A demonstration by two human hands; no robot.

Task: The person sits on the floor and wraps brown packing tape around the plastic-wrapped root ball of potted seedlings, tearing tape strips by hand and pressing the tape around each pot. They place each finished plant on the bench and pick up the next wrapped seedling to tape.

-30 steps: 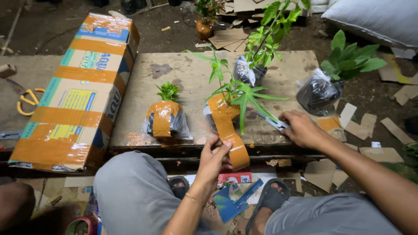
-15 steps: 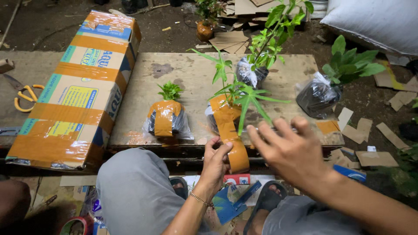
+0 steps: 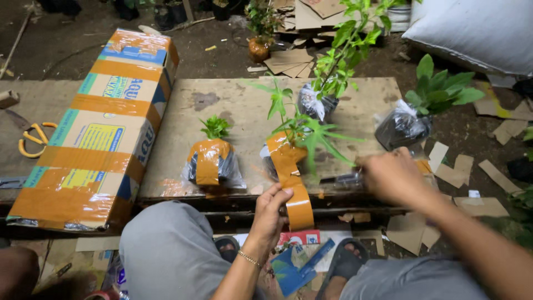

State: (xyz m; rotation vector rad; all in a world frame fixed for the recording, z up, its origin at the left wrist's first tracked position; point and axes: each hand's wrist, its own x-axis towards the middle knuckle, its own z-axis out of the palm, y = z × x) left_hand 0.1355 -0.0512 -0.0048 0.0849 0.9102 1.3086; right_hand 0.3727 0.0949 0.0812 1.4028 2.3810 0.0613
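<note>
My left hand (image 3: pixel 273 210) pinches a long strip of orange tape (image 3: pixel 300 204). The strip hangs from a small green plant whose black bag (image 3: pixel 282 155) is partly wrapped in the same tape. The plant stands at the front of a cardboard-covered board (image 3: pixel 233 105). My right hand (image 3: pixel 393 179) is just right of it, low over the board's front edge, closed on a small dark cutter-like tool (image 3: pixel 344 179) that points toward the plant. To the left stands a second plant bag wrapped in orange tape (image 3: pixel 210 162).
Two taller plants in unwrapped black bags (image 3: pixel 312 103) (image 3: pixel 401 129) stand further back. A long cardboard box banded with orange tape (image 3: pixel 94 133) lies at the left, with yellow scissors (image 3: pixel 33 139) beyond it. A white sack (image 3: pixel 472 33) and cardboard scraps (image 3: pixel 455 166) are at the right.
My right hand left the board's right side, rose, and came back left toward the taped plant, now holding the small tool. My left hand kept hold of the tape strip.
</note>
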